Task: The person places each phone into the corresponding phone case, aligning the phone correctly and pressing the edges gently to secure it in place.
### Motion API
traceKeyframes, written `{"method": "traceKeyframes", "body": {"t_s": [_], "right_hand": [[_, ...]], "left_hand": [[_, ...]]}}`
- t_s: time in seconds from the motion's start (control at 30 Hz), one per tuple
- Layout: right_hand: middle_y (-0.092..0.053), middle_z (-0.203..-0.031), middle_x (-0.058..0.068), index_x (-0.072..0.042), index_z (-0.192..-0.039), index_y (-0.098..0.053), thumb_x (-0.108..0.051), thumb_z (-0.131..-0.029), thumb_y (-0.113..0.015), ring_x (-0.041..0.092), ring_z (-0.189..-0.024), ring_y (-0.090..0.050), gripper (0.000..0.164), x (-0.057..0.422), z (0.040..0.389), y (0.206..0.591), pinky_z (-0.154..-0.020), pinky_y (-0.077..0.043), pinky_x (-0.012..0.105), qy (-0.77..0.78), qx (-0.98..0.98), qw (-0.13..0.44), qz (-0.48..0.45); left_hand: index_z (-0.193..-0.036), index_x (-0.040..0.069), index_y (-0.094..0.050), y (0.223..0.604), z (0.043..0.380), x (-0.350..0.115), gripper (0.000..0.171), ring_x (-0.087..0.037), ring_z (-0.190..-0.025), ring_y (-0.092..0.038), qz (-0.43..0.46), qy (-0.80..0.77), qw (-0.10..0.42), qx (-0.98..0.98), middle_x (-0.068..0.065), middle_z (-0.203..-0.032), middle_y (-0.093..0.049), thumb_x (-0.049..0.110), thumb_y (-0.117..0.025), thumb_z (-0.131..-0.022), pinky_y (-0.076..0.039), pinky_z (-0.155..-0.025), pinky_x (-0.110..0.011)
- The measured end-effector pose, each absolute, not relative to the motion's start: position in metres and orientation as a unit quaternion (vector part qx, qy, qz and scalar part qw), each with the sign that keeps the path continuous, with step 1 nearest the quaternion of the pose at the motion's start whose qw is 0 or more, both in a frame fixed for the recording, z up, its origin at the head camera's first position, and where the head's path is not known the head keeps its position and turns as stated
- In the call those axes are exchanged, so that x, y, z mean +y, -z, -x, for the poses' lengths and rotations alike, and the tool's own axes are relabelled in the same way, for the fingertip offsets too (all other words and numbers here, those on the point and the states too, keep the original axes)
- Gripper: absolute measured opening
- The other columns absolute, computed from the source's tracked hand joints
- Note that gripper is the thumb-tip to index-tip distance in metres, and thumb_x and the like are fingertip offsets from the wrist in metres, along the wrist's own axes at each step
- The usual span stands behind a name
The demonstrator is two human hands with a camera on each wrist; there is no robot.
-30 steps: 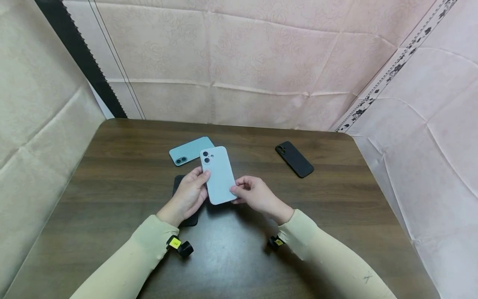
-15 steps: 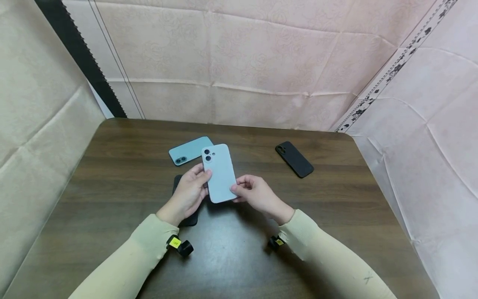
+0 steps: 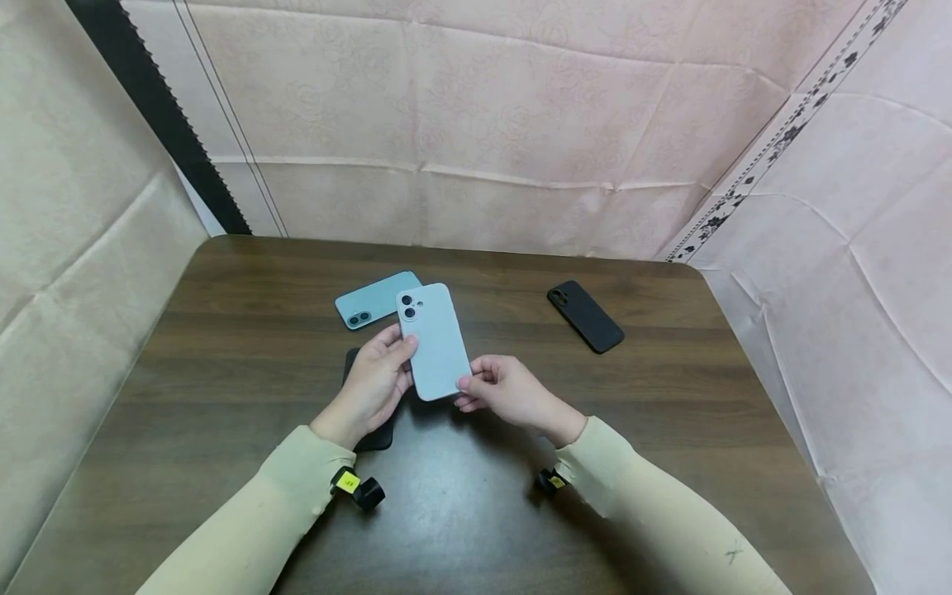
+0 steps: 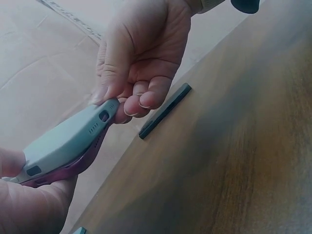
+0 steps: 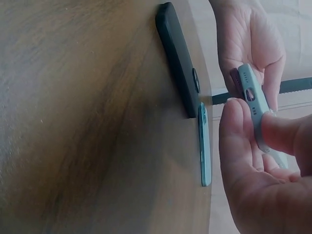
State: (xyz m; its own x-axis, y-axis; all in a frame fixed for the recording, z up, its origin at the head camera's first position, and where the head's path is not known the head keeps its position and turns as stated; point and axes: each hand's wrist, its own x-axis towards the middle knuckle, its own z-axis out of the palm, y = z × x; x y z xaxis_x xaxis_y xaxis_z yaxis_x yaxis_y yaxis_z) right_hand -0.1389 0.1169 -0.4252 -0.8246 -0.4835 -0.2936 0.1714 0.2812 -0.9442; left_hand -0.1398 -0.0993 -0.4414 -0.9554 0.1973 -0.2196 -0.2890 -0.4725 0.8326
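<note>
A pale blue phone case is held up over the table, its back and camera openings facing up. Beneath it shows a purple phone, with a gap between the two along part of the edge. My left hand grips case and phone by the left long side, thumb on the case's back. My right hand pinches the case's lower right corner, thumb on top, with fingers curled below. In the right wrist view, the case's port opening faces the camera, and the purple edge lies beside it.
A light blue phone lies behind the held case on the brown table. A black phone-shaped piece lies partly under my left hand. Another black one, with a camera opening, lies at the right. Cloth hangs around the table.
The case and phone have risen slightly toward the far edge, then shifted a little left. My right fingers have slid lower under the corner. The things on the table have stayed put.
</note>
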Motion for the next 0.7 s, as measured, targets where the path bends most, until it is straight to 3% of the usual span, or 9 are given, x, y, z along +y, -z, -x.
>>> {"method": "traceKeyframes", "body": {"t_s": [0.3,0.53,0.7], "right_hand": [[-0.07,-0.09,0.014,0.001,-0.101,-0.061,-0.012,-0.095,-0.063,0.031,-0.086,-0.07,0.015,0.1174,0.139,0.4296,-0.08,-0.056,0.04,0.575,0.763,0.275,0.109],[-0.067,-0.103,0.021,0.004,-0.113,-0.055,-0.008,-0.093,-0.065,0.04,-0.093,-0.065,0.025,0.1208,0.1396,0.427,-0.084,-0.052,0.053,0.6,0.747,0.268,0.102],[-0.066,-0.102,0.015,0.0,-0.114,-0.057,-0.018,-0.097,-0.062,0.03,-0.088,-0.067,0.025,0.1223,0.1409,0.4278,-0.084,-0.053,0.051,0.599,0.755,0.249,0.089]], "left_hand": [[-0.148,0.01,-0.032,0.442,0.1401,-0.0991,0.048,-0.022,-0.125,-0.05,0.034,-0.846,0.145,0.512,-0.009,-0.139,-0.05,0.018,-0.047,-0.103,-0.046,-0.097,-0.036],[-0.149,0.01,-0.031,0.4405,0.1405,-0.1003,0.05,-0.022,-0.125,-0.051,0.019,-0.836,0.157,0.526,-0.009,-0.139,-0.05,0.02,-0.049,-0.102,-0.048,-0.095,-0.034],[-0.149,0.008,-0.031,0.4398,0.1399,-0.0987,0.05,-0.023,-0.124,-0.052,0.01,-0.828,0.166,0.535,-0.01,-0.139,-0.051,0.019,-0.048,-0.103,-0.048,-0.095,-0.036]]}}
